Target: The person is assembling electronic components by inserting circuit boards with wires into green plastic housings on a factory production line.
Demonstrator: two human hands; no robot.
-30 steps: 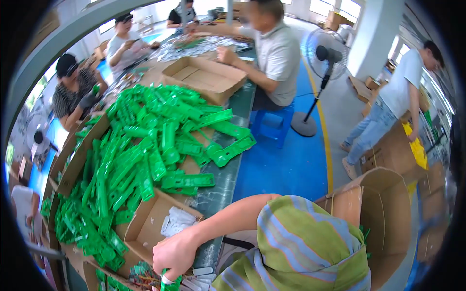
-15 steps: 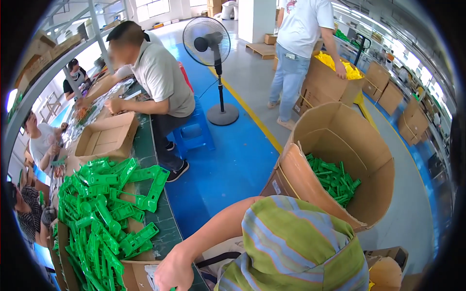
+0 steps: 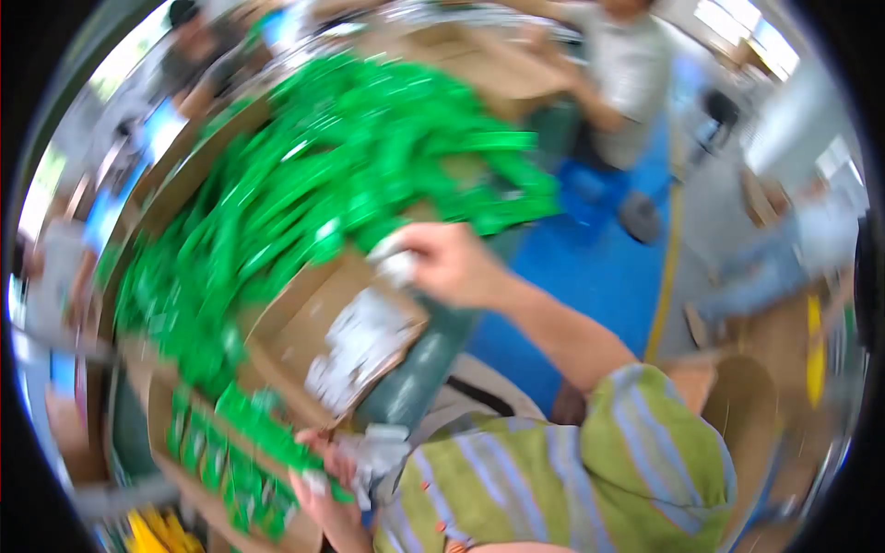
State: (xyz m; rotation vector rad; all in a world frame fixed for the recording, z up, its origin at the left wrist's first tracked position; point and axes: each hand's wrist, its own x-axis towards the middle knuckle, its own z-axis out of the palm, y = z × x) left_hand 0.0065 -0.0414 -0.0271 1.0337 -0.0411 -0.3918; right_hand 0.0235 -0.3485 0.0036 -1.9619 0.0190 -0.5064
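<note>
My left hand (image 3: 324, 505), low in view, is closed round a long green plastic part (image 3: 267, 433). A pale, crumpled-looking piece (image 3: 378, 461) lies right beside its fingers; blur hides what it is. My right hand (image 3: 452, 265) is raised over the edge of a small cardboard box (image 3: 286, 323), its fingers pinched on a small white piece (image 3: 396, 265). Flat whitish pieces (image 3: 364, 336) lie inside that box. Behind it spreads a large heap of green plastic parts (image 3: 313, 175), smeared by motion.
Nearest me, a divided carton (image 3: 166, 415) holds green parts in rows. Yellow parts (image 3: 161, 533) show at the lower left. A shallow cardboard tray (image 3: 489, 69) lies beyond the heap. Co-workers sit around the table, one person (image 3: 631, 78) at the far right beside a blue stool (image 3: 590, 198).
My view has swung left and down onto the heap and boxes. My left hand has come into view with a green part. The right hand now shows above the small box with a white piece.
</note>
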